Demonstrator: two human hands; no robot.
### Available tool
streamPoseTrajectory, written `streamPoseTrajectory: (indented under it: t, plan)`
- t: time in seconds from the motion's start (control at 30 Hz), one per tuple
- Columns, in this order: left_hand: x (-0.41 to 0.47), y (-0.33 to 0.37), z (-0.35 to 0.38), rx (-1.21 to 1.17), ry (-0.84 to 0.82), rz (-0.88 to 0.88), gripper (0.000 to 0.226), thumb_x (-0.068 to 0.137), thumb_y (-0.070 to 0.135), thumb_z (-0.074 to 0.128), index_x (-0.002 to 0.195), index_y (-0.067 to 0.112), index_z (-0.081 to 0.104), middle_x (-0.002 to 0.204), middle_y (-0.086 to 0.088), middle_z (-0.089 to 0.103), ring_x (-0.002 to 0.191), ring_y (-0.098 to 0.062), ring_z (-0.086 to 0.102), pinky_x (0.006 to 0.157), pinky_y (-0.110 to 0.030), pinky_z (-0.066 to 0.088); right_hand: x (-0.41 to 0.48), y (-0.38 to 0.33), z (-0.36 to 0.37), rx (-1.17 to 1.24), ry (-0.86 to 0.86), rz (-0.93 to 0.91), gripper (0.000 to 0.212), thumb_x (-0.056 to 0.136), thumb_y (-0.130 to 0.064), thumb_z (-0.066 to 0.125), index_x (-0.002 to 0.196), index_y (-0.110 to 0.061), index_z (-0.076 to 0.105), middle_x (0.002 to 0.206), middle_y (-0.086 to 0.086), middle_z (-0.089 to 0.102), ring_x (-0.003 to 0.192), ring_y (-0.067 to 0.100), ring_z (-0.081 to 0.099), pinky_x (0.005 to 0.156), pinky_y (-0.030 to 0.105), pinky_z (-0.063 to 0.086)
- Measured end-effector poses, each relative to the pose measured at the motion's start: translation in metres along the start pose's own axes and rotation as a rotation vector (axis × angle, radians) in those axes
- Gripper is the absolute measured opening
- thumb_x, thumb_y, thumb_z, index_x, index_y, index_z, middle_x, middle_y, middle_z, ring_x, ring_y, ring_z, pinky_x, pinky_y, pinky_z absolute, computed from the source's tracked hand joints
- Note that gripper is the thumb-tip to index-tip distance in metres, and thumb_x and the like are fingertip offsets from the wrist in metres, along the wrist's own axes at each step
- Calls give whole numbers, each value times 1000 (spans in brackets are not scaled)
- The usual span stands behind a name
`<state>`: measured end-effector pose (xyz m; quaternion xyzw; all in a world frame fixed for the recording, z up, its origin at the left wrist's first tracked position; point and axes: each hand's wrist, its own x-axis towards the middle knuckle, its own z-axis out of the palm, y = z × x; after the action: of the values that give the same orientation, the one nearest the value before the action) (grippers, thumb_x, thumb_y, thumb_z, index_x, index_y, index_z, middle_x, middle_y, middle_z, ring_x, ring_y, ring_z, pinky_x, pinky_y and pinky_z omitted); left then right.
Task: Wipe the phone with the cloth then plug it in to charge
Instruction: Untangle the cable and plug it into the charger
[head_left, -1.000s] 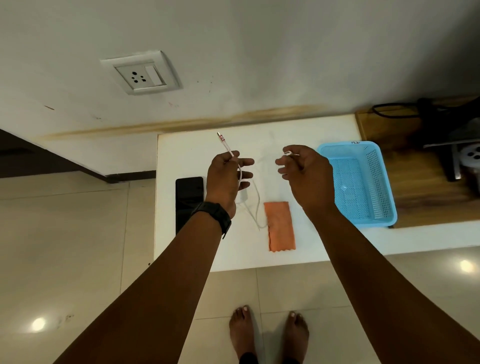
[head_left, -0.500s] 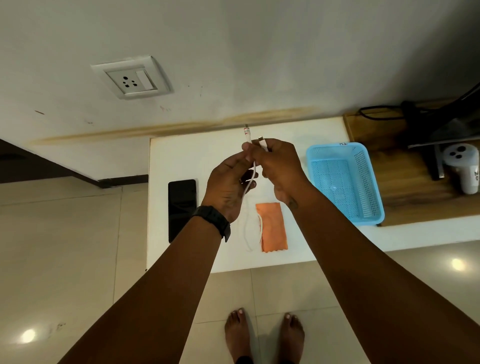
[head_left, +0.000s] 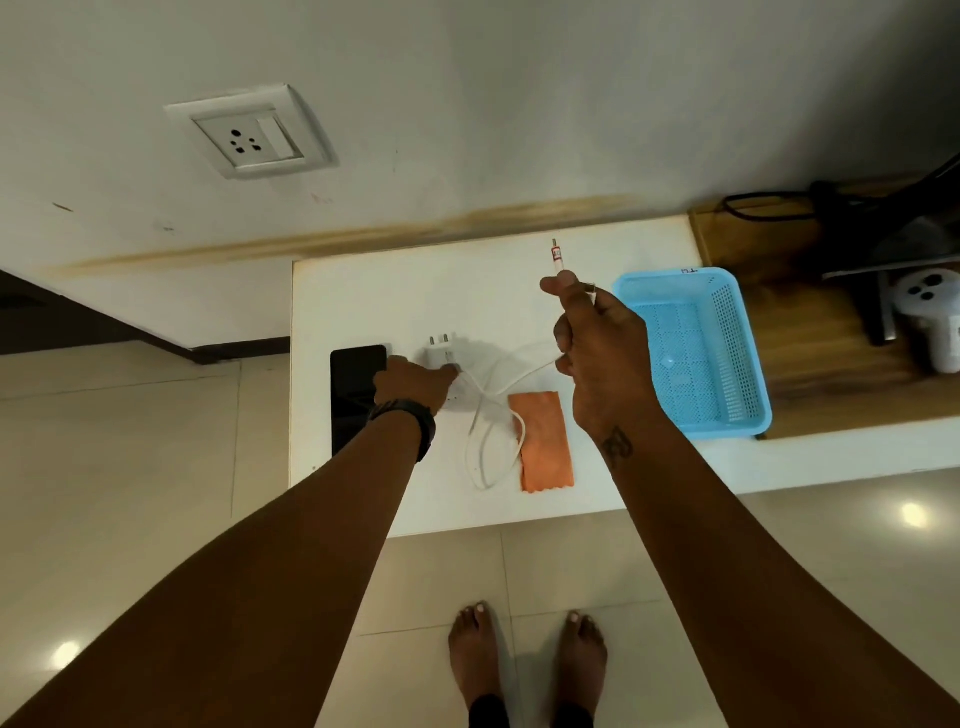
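A black phone (head_left: 353, 387) lies flat at the left end of the white table (head_left: 389, 291). A white charger adapter (head_left: 440, 352) rests beside it, prongs pointing to the wall. My left hand (head_left: 413, 382) is down on the table, fingers closing on the adapter's near end. My right hand (head_left: 597, 353) is raised over the table, shut on both ends of the white cable (head_left: 485, 415), with one connector (head_left: 557, 257) sticking up past my thumb. The cable loops down to the table. An orange cloth (head_left: 543, 441) lies flat near the front edge.
A light blue plastic basket (head_left: 696, 348) stands right of my right hand. A wall socket with a switch (head_left: 249, 132) sits on the wall above left. A wooden surface (head_left: 810, 358) at the right carries a white controller (head_left: 930, 317) and dark cables. My bare feet stand on the tiled floor.
My hands have parted. The left hand let go of the cable and dropped to the adapter next to the phone. The right hand keeps both cable ends and has moved right.
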<state>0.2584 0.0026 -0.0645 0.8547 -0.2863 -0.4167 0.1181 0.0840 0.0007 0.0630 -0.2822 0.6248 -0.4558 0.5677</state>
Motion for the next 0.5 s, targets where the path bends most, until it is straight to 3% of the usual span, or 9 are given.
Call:
streamPoseTrajectory:
  t: [0.1, 0.27, 0.33, 0.4, 0.5]
  plan:
    - [2, -1, 15, 124, 11, 86, 83, 77, 55, 74, 136, 4, 44, 135, -17, 52, 119, -33, 56, 99, -43, 50, -4, 11, 0, -20, 10, -9, 18, 93, -36, 60, 89, -25, 75, 56, -1, 39, 48, 4, 33, 44, 16, 30]
    - [8, 1, 24, 72, 53, 135, 68, 77, 36, 75, 131, 7, 45, 124, -12, 58, 107, -30, 61, 84, -34, 52, -6, 20, 2, -53, -4, -67, 16, 93, -33, 61, 87, -28, 75, 46, -12, 39, 47, 3, 37, 51, 18, 39]
    - [13, 7, 18, -160, -15, 33, 58, 78, 27, 74, 125, 2, 52, 112, -13, 59, 92, -29, 62, 73, -35, 58, -8, 22, 1, -41, -44, -56, 17, 93, -32, 60, 85, -28, 74, 45, -10, 43, 45, 5, 42, 49, 17, 40]
    - [11, 16, 6, -600, -138, -112, 31, 80, 13, 71, 107, 2, 60, 94, -14, 58, 68, -24, 56, 52, -26, 56, -10, 23, 2, -22, -109, -42, 16, 94, -27, 59, 86, -25, 73, 46, -6, 49, 43, 8, 44, 46, 18, 40]
    - [-2, 29, -20, -1180, -291, -215, 6, 88, 9, 66, 85, 6, 62, 82, -10, 57, 64, -23, 55, 51, -24, 57, -13, 24, 4, 2, -169, 10, 11, 92, -21, 63, 90, -16, 73, 53, -3, 60, 38, 10, 41, 41, 20, 36]
